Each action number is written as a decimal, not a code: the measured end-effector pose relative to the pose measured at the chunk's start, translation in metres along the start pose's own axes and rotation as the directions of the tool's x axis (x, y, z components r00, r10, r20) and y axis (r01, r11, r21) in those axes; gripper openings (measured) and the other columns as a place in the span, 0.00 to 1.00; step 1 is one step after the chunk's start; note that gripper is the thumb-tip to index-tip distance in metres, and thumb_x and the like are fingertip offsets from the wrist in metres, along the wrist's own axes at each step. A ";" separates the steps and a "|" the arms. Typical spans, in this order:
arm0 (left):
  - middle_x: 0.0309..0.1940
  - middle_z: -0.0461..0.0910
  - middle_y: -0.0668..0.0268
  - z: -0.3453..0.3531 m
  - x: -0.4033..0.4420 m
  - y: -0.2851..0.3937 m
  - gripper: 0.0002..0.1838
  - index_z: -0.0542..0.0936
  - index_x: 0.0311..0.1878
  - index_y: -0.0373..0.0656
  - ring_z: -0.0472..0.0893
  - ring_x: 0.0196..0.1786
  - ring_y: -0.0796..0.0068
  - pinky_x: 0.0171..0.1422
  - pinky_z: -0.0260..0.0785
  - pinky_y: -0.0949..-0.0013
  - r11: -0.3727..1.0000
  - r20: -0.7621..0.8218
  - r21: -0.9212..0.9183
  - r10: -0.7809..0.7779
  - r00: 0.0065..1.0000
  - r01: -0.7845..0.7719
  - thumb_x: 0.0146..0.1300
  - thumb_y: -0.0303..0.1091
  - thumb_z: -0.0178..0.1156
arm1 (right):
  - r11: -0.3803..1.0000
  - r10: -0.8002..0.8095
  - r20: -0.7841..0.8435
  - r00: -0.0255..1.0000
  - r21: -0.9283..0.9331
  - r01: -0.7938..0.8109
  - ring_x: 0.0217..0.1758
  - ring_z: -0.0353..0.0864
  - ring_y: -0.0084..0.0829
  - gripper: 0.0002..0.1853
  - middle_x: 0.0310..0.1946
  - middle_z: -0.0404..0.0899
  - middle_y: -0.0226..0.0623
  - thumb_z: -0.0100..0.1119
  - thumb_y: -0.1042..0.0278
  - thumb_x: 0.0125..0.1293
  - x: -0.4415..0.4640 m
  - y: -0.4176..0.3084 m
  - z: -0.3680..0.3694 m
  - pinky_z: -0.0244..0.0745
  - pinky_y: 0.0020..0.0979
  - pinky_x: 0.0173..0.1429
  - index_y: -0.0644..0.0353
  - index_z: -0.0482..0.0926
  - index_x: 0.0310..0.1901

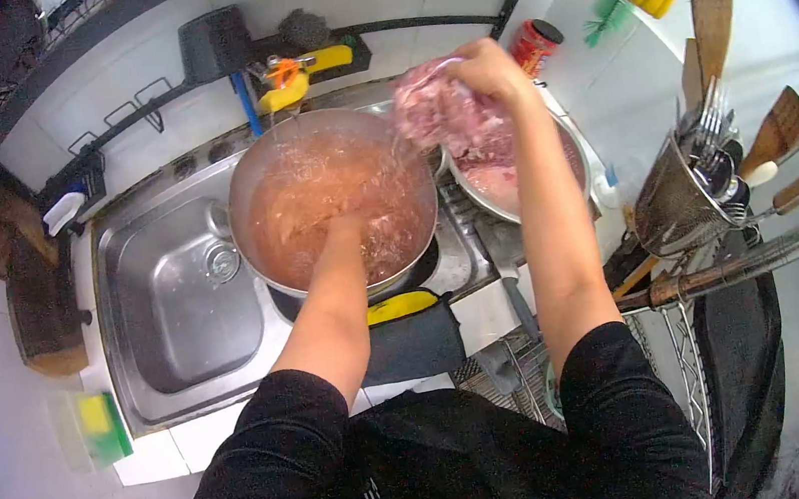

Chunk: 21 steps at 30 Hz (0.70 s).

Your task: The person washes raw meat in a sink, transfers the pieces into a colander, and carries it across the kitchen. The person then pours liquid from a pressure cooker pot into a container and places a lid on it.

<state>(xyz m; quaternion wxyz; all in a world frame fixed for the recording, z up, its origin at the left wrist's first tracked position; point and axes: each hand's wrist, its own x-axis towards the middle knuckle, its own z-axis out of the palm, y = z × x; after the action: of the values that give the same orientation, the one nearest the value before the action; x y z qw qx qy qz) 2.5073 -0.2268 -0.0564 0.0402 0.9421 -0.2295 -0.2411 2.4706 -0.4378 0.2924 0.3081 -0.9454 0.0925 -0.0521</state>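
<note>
A large metal pot [245,174] full of cloudy reddish water stands over the right part of the sink. My left hand [346,226] is dipped into this water up to about the wrist, and its fingers are hidden below the surface. Up at the right, my right hand [489,71] grips a wet piece of raw meat [431,104], its fingers closed around the top. The meat hangs between the pot and a metal bowl [582,165], with water dripping off it. More raw meat [493,177] lies in that bowl.
A steel sink basin [191,317] lies left of the pot. Behind the pot is a tap with a yellow handle [326,58]. A knife [515,295] rests below the bowl. At right, a mesh holder [666,204] carries several utensils. A red jar [534,45] stands behind the bowl.
</note>
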 end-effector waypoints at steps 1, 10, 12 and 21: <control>0.56 0.74 0.49 0.005 0.009 -0.006 0.23 0.79 0.51 0.40 0.75 0.58 0.62 0.61 0.68 0.60 1.000 -0.026 0.001 -0.009 1.000 0.009 0.51 0.38 0.64 | 0.999 -0.026 -0.093 0.995 -0.037 0.023 0.37 0.83 0.43 0.19 0.33 0.82 0.52 0.60 0.59 0.51 0.005 0.019 -0.016 0.75 0.39 0.45 0.65 0.82 0.41; 0.47 0.78 0.49 -0.067 -0.032 -0.020 0.17 0.76 0.51 0.38 0.82 0.46 0.64 0.45 0.77 0.61 0.726 0.002 -0.676 -0.168 0.986 0.125 0.62 0.36 0.57 | 0.900 0.092 -0.047 0.995 -0.423 -0.103 0.34 0.83 0.40 0.16 0.31 0.82 0.49 0.61 0.60 0.51 -0.003 0.107 0.027 0.76 0.39 0.42 0.61 0.83 0.39; 0.43 0.79 0.56 -0.059 -0.001 -0.057 0.16 0.76 0.50 0.40 0.81 0.42 0.65 0.42 0.76 0.62 0.302 0.055 -0.947 -0.187 0.981 0.110 0.62 0.37 0.58 | 0.921 -0.010 0.071 0.997 -0.388 0.037 0.40 0.83 0.43 0.16 0.35 0.82 0.49 0.60 0.60 0.54 -0.021 0.051 0.067 0.76 0.39 0.47 0.60 0.83 0.41; 0.49 0.75 0.61 -0.061 -0.002 -0.083 0.30 0.65 0.61 0.46 0.77 0.45 0.59 0.49 0.72 0.50 -0.379 0.034 -0.925 -0.140 0.990 -0.022 0.67 0.60 0.44 | 0.894 -0.286 0.300 0.910 0.426 0.141 0.56 0.75 0.39 0.32 0.56 0.74 0.44 0.51 0.39 0.63 0.026 0.029 0.299 0.72 0.41 0.56 0.54 0.71 0.60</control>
<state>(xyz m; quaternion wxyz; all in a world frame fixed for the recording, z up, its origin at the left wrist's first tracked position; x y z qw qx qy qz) 2.5687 -0.1541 -0.0172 0.8015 0.5134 0.1244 -0.2802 2.5381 -0.2946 0.0355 0.4961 -0.8616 -0.0830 0.0676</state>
